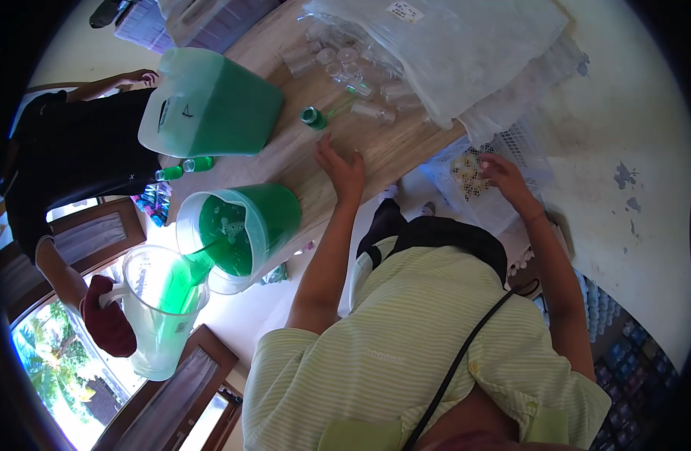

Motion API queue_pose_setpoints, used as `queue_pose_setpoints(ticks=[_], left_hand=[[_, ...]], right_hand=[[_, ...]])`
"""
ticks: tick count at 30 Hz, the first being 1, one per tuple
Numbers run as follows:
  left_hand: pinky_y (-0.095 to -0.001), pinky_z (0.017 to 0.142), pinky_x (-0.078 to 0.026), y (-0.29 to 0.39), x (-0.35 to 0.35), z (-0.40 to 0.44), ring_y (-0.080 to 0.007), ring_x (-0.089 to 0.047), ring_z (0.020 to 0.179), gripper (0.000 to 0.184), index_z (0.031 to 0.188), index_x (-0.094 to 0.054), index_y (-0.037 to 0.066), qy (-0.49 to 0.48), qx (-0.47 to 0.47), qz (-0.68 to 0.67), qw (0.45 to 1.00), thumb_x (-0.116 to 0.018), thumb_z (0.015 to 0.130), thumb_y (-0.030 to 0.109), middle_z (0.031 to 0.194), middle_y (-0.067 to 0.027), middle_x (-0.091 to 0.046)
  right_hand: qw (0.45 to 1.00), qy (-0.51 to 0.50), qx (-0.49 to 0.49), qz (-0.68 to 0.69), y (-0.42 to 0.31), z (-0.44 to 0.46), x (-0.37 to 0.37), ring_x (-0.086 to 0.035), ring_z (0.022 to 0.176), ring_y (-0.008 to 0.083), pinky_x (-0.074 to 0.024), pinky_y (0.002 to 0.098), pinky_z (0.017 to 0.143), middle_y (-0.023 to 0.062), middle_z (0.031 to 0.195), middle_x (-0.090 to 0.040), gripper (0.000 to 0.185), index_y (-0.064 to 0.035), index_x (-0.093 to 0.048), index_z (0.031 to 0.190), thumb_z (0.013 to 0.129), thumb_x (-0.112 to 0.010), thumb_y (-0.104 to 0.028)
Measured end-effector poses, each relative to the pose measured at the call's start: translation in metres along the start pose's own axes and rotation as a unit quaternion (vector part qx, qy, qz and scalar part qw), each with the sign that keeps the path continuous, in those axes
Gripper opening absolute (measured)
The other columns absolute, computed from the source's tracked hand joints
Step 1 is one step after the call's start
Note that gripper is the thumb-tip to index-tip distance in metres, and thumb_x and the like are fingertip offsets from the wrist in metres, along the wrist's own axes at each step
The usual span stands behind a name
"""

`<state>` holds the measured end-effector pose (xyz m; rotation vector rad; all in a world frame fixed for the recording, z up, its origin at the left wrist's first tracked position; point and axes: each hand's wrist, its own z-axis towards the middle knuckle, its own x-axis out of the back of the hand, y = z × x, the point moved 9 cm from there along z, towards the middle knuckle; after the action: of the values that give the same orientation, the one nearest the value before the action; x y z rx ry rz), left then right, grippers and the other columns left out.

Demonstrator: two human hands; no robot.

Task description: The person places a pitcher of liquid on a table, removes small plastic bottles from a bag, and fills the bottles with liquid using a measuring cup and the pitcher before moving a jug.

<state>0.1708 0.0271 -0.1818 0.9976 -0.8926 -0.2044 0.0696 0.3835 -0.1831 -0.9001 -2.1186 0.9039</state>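
My left hand (342, 171) is over the table edge with its fingers apart, holding nothing. Just beyond its fingertips a small clear bottle (313, 118) with green liquid stands uncapped on the wooden table (285, 169). My right hand (508, 183) hangs beside the table, fingers loosely spread and slightly curled, nothing seen in it. Behind it is a white plastic crate (522, 154) with several small yellowish pieces (468, 174). Several empty clear bottles (349, 64) lie across the table, partly in a clear plastic bag (458, 52).
A co-worker (82, 154) in black tips a pitcher (161, 323) of green liquid at a bucket (278, 218). A large jerrycan (217, 105) holds more green liquid. Two green-filled bottles (199, 164) lie near it. Egg-tray-like stacks (601, 308) are at lower right.
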Motion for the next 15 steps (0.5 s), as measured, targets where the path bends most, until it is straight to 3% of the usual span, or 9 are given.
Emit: queue_pose_setpoints(ticks=[8, 11, 15], left_hand=[[-0.0434, 0.098, -0.028, 0.047, -0.027, 0.007, -0.035, -0.036, 0.115, 0.055, 0.119, -0.047, 0.01, -0.076, -0.114, 0.038, 0.99, -0.061, 0.066, 0.001, 0.12, -0.0177, -0.038], [-0.0455, 0.098, -0.029, 0.069, -0.047, 0.026, -0.0336, -0.038, 0.114, 0.056, 0.12, -0.047, 0.011, -0.131, -0.196, 0.108, 0.966, -0.061, 0.066, 0.001, 0.121, -0.0146, -0.041], [-0.0449, 0.096, -0.032, 0.062, -0.061, 0.037, -0.031, -0.042, 0.113, 0.052, 0.119, -0.049, 0.012, -0.152, -0.193, 0.226, 0.943, -0.061, 0.068, 0.006, 0.115, -0.0113, -0.049]], right_hand=[[0.97, 0.195, -0.126, 0.074, 0.106, -0.087, 0.119, -0.061, 0.086, 0.0163, -0.0467, 0.0298, 0.073, 0.0046, 0.1, -0.06, 0.042, -0.0092, -0.053, 0.119, 0.086, -0.055, -0.035], [0.957, 0.225, -0.154, 0.097, 0.147, -0.115, 0.135, -0.06, 0.087, 0.016, -0.0464, 0.0289, 0.074, 0.004, 0.1, -0.06, 0.042, -0.0086, -0.053, 0.119, 0.086, -0.055, -0.035], [0.95, 0.233, -0.165, 0.127, 0.174, -0.132, 0.138, -0.06, 0.087, 0.0156, -0.0459, 0.0281, 0.074, 0.0034, 0.1, -0.06, 0.044, -0.0083, -0.053, 0.12, 0.086, -0.055, -0.036]])
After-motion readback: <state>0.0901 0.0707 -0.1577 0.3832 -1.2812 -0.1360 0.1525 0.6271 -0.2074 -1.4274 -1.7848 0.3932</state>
